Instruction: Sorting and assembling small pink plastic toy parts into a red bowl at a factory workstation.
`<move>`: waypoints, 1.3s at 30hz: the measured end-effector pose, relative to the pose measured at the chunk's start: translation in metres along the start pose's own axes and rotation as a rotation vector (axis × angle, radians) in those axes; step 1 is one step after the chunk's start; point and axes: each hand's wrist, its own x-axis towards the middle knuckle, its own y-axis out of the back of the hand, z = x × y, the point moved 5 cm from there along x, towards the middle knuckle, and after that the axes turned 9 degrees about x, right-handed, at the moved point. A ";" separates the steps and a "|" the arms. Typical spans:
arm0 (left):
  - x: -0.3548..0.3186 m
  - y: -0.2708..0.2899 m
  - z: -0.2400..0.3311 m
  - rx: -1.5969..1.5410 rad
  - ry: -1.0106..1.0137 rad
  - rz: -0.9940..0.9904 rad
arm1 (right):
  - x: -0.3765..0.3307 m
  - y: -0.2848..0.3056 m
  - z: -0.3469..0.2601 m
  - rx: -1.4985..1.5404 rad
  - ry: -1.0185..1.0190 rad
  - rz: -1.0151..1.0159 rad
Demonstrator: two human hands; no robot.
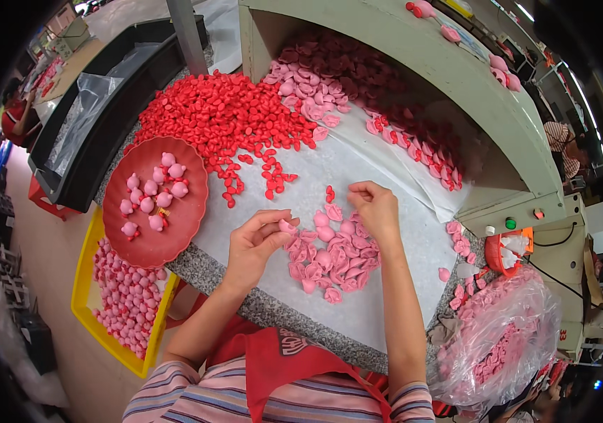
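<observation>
My left hand (253,243) pinches a small pink hollow plastic piece (287,227) between thumb and fingertips, at the left edge of a loose pile of pink pieces (347,257). My right hand (375,208) is closed over the right side of that pile, its fingertips pressed together; whatever they hold, if anything, is hidden. Two small red plastic pieces (330,194) lie on the white sheet (400,296) just left of my right fingertips. A large heap of similar red pieces (210,106) spreads across the far left of the sheet.
At left, a red dish (192,236) holds round pink pieces, above a yellow crate (84,282) full of more. A black tray (94,151) stands behind. A grey-green machine housing (485,92) arches over pink pieces at the back. A clear bag (527,331) sits right.
</observation>
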 end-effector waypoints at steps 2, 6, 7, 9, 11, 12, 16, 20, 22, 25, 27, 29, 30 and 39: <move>-0.001 -0.006 0.004 -0.017 0.001 -0.007 | 0.004 -0.021 -0.016 -0.206 -0.018 -0.011; -0.002 -0.010 0.009 -0.036 -0.042 -0.024 | 0.014 -0.053 -0.017 -0.486 -0.023 -0.070; -0.003 -0.013 0.012 -0.057 -0.068 -0.040 | 0.013 -0.048 -0.015 -0.486 -0.021 -0.064; -0.005 -0.008 0.013 -0.075 -0.096 -0.031 | 0.003 -0.045 -0.021 -0.109 -0.013 -0.177; -0.007 -0.008 0.014 -0.109 -0.111 -0.066 | -0.021 -0.032 -0.030 0.187 -0.116 -0.227; -0.007 -0.008 0.014 -0.114 -0.107 -0.059 | -0.036 -0.028 -0.034 0.487 -0.224 -0.261; -0.006 -0.023 0.019 -0.142 -0.074 -0.113 | -0.077 -0.005 -0.044 0.544 -0.164 -0.280; -0.006 -0.036 0.021 -0.057 -0.127 -0.220 | -0.099 0.006 -0.049 0.660 0.033 -0.356; -0.009 -0.042 0.021 -0.039 -0.121 -0.252 | -0.107 0.011 -0.058 0.343 0.190 -0.277; -0.013 -0.047 0.024 0.001 -0.109 -0.285 | -0.117 0.012 -0.085 0.165 0.232 -0.086; -0.015 -0.048 0.027 0.020 -0.104 -0.293 | -0.121 0.012 -0.088 0.140 0.283 -0.089; -0.017 -0.047 0.030 0.049 -0.104 -0.313 | -0.123 0.012 -0.090 0.115 0.333 -0.094; -0.017 -0.047 0.031 0.049 -0.105 -0.311 | -0.122 0.013 -0.087 0.142 0.288 -0.118; -0.022 -0.051 0.028 -0.012 -0.091 -0.351 | -0.121 0.016 -0.072 0.366 0.140 -0.211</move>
